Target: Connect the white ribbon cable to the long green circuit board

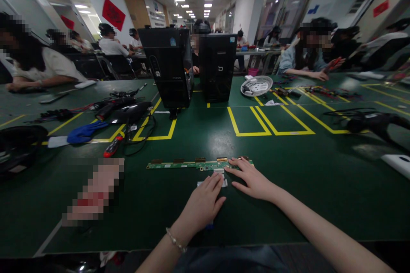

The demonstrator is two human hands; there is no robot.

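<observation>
A long narrow green circuit board (pixel 192 164) lies flat on the green table (pixel 288 170) in front of me. My right hand (pixel 251 177) rests on the board's right end, fingers spread and flat. My left hand (pixel 203 202) lies just below the board's middle, fingers together and pointing at a small white connector piece (pixel 221 178) by the board's near edge. Neither hand grips anything that I can see.
Two black computer towers (pixel 169 66) (pixel 218 66) stand at the table's middle back. Power tools, cables, a blue glove (pixel 85 132) and a red-handled screwdriver (pixel 112 146) lie at left. A white fan cover (pixel 256 85) lies behind. Other people sit around the tables.
</observation>
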